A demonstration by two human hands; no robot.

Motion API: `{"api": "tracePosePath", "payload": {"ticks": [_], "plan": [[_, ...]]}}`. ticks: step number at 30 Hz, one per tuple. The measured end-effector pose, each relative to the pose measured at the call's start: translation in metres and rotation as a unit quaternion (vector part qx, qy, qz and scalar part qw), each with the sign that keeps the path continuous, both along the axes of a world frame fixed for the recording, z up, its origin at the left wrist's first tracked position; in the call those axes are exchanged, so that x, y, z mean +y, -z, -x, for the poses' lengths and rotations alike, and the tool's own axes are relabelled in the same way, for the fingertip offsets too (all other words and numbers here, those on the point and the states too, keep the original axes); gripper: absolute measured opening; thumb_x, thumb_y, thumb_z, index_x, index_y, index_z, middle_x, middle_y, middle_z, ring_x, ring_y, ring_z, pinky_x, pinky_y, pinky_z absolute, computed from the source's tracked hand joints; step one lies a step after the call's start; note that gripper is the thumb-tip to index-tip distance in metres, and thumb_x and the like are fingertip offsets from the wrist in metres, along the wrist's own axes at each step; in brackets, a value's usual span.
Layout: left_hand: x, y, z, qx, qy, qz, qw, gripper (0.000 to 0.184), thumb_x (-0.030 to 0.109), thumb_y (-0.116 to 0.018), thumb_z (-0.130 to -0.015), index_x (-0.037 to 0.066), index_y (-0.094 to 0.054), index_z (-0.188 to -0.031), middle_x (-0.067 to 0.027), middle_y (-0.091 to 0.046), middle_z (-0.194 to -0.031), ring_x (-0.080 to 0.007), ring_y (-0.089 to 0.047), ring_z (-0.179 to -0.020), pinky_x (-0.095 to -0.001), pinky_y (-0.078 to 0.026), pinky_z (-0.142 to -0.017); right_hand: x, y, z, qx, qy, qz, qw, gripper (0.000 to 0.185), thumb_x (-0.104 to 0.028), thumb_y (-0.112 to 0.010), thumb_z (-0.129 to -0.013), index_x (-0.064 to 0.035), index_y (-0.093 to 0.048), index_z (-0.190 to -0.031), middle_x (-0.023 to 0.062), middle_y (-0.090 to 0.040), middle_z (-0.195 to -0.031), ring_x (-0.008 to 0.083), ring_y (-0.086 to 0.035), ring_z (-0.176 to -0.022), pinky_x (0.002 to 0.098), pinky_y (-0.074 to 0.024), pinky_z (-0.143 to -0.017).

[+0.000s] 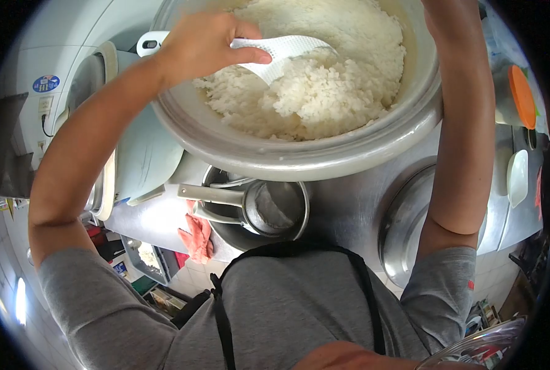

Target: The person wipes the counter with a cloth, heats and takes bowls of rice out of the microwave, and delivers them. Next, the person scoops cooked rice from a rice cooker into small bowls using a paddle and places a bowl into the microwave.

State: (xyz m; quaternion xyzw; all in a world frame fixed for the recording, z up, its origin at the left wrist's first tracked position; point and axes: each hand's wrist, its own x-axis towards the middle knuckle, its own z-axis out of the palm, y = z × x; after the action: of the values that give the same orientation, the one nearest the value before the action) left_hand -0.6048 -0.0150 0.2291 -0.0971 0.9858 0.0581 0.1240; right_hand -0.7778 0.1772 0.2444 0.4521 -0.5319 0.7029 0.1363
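Observation:
My left hand (210, 43) is closed around a white rice paddle (293, 48), whose dimpled blade rests against the cooked rice (343, 92). The paddle's handle end, with a hole in it, sticks out to the left behind my fingers. A heap of white rice lies in the near part of a large round tub (299, 161) with a thick, pale rim. Along the tub's right side my right forearm reaches up to the top edge of the view. My right hand itself is cut off there, so its fingers do not show.
Below the tub stands a steel pot (302, 225) holding a long-handled saucepan (275, 206). A red cloth (198, 237) hangs at the counter's edge. To the right are a large steel bowl (401, 225), an orange lid (521, 97) and a white scoop-like dish (518, 179).

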Motion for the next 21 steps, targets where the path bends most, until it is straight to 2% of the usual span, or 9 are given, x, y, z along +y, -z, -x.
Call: {"api": "tracePosePath", "payload": {"ticks": [1,4,7,10,13,16,19,21], "plan": [[0.0,0.001,-0.001,0.012,-0.001,-0.021,1.0,0.046,0.059,-0.074,-0.08,0.018,-0.078,-0.098,-0.008,-0.062,-0.064,-0.0231,-0.059,-0.062,-0.0367,-0.044,-0.062,0.001,0.0,0.0,-0.001,-0.001,0.001,1.0,0.093,-0.026,-0.083,-0.079,0.0023,-0.023,-0.145,0.0239,-0.05,-0.129,0.0276,-0.053,-0.123,0.0342,-0.0459,-0.101],[0.012,-0.002,-0.007,0.014,0.009,-0.072,0.997,0.041,0.055,-0.073,-0.082,0.018,-0.078,-0.1,-0.0084,-0.067,-0.072,-0.0226,-0.062,-0.067,-0.0349,-0.047,-0.064,0.002,-0.001,0.002,-0.003,0.0,0.003,1.0,0.093,-0.026,-0.083,-0.08,0.0022,-0.023,-0.145,0.024,-0.049,-0.129,0.0276,-0.053,-0.123,0.0342,-0.0457,-0.101],[0.023,-0.007,-0.006,-0.025,-0.005,-0.067,0.997,0.032,0.036,-0.076,-0.086,0.01,-0.075,-0.104,-0.0065,-0.073,-0.082,-0.0169,-0.067,-0.074,-0.0303,-0.05,-0.072,0.003,-0.001,0.002,-0.003,-0.002,0.006,1.0,0.093,-0.026,-0.082,-0.08,0.0021,-0.022,-0.146,0.0241,-0.049,-0.13,0.0276,-0.052,-0.124,0.0342,-0.0456,-0.102],[0.033,-0.01,-0.003,-0.028,0.005,-0.074,0.997,0.024,0.024,-0.072,-0.088,0.008,-0.074,-0.106,-0.0068,-0.074,-0.084,-0.0157,-0.069,-0.076,-0.0288,-0.051,-0.074,0.004,-0.004,0.0,-0.006,-0.003,0.009,1.0,0.093,-0.026,-0.082,-0.081,0.0019,-0.022,-0.146,0.0242,-0.049,-0.13,0.0276,-0.052,-0.124,0.0342,-0.0454,-0.102],[0.029,0.003,-0.005,0.014,0.01,-0.122,0.992,0.033,0.044,-0.071,-0.086,0.016,-0.077,-0.101,-0.0083,-0.072,-0.083,-0.0246,-0.065,-0.075,-0.0351,-0.05,-0.072,0.005,-0.006,-0.001,-0.004,-0.006,0.01,1.0,0.093,-0.026,-0.082,-0.081,0.0018,-0.021,-0.146,0.0243,-0.049,-0.13,0.0276,-0.052,-0.125,0.0342,-0.0452,-0.102],[0.03,-0.001,-0.008,0.001,0.006,-0.133,0.991,0.021,0.012,-0.066,-0.09,0.002,-0.072,-0.108,-0.0081,-0.074,-0.089,-0.0116,-0.069,-0.079,-0.027,-0.053,-0.078,0.005,-0.006,-0.002,-0.008,-0.007,0.012,1.0,0.093,-0.026,-0.082,-0.081,0.0017,-0.021,-0.146,0.0244,-0.048,-0.131,0.0276,-0.052,-0.125,0.0342,-0.045,-0.102],[0.021,-0.003,-0.011,-0.012,0.0,-0.192,0.981,0.02,0.013,-0.065,-0.091,0.0,-0.071,-0.105,-0.0025,-0.072,-0.085,-0.0066,-0.064,-0.074,-0.025,-0.051,-0.068,0.004,-0.009,-0.003,-0.017,-0.015,0.014,1.0,0.093,-0.027,-0.081,-0.082,0.0016,-0.021,-0.147,0.0245,-0.048,-0.131,0.0276,-0.051,-0.125,0.0342,-0.0449,-0.103],[0.02,-0.011,-0.011,-0.03,-0.038,-0.222,0.974,0.024,0.025,-0.07,-0.088,0.006,-0.074,-0.102,-0.0051,-0.071,-0.082,-0.0136,-0.062,-0.07,-0.0281,-0.049,-0.068,0.003,-0.01,-0.004,-0.022,-0.02,0.018,0.999,0.093,-0.027,-0.081,-0.082,0.0015,-0.02,-0.147,0.0246,-0.048,-0.131,0.0277,-0.051,-0.126,0.0342,-0.0448,-0.103]]}}
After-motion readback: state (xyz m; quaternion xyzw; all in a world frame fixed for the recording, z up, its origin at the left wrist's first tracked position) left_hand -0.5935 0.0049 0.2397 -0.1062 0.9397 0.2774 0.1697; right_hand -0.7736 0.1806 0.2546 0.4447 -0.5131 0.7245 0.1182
